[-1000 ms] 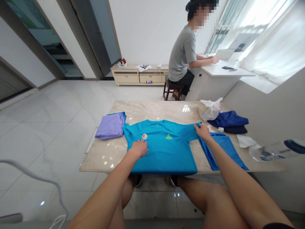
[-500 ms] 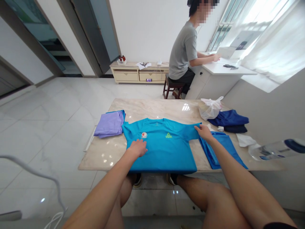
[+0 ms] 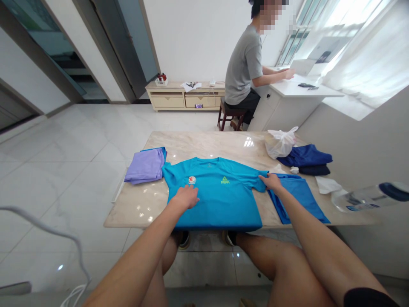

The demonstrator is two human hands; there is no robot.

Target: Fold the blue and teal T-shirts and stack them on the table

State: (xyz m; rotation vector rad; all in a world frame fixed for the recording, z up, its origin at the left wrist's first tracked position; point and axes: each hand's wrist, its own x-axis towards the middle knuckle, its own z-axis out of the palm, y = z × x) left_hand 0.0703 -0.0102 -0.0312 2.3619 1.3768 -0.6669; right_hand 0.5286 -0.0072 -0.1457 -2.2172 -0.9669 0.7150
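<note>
Your left hand (image 3: 188, 198) lies flat, fingers spread, on the chest of the turquoise T-shirt (image 3: 217, 194), which is spread face up at the near edge of the table (image 3: 204, 147), its hem hanging over that edge. Your right hand (image 3: 271, 182) pinches the shirt's right sleeve with narrow fingers. A folded purple garment (image 3: 143, 165) touches the shirt toward the left edge; a blue garment (image 3: 295, 194) lies just beside your right hand. A white plastic bag (image 3: 280, 143) sits near the far right corner.
</note>
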